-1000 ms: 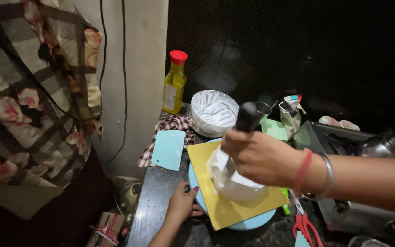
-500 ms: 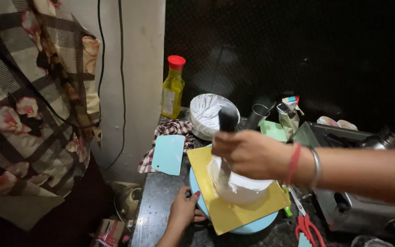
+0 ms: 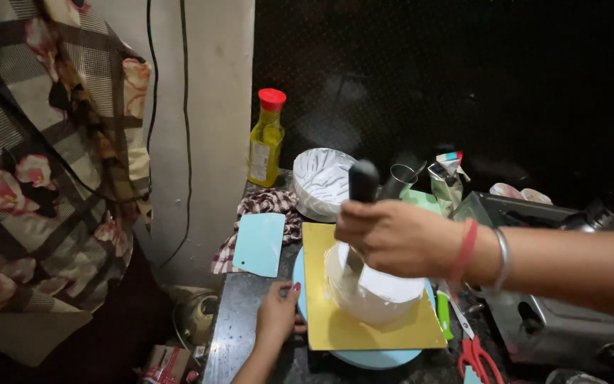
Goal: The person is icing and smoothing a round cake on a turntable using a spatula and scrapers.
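A small round cake (image 3: 385,299) covered in white cream sits on a yellow square board (image 3: 364,328), which rests on a light blue turntable (image 3: 374,357). My right hand (image 3: 399,236) grips the black handle of a spatula (image 3: 362,186), its blade held upright against the cake's left side. My left hand (image 3: 278,313) touches the turntable's left rim, fingers spread on the dark counter edge.
A white bowl smeared with cream (image 3: 323,181) stands behind the board. A yellow oil bottle with a red cap (image 3: 267,139), a checked cloth (image 3: 264,213) and a pale blue scraper (image 3: 259,244) lie to the left. Red-handled scissors (image 3: 474,350) and a steel stove (image 3: 556,313) sit at right.
My right hand with the spatula has moved left along the cake and lowered a little. The left hand stays at the turntable's rim.
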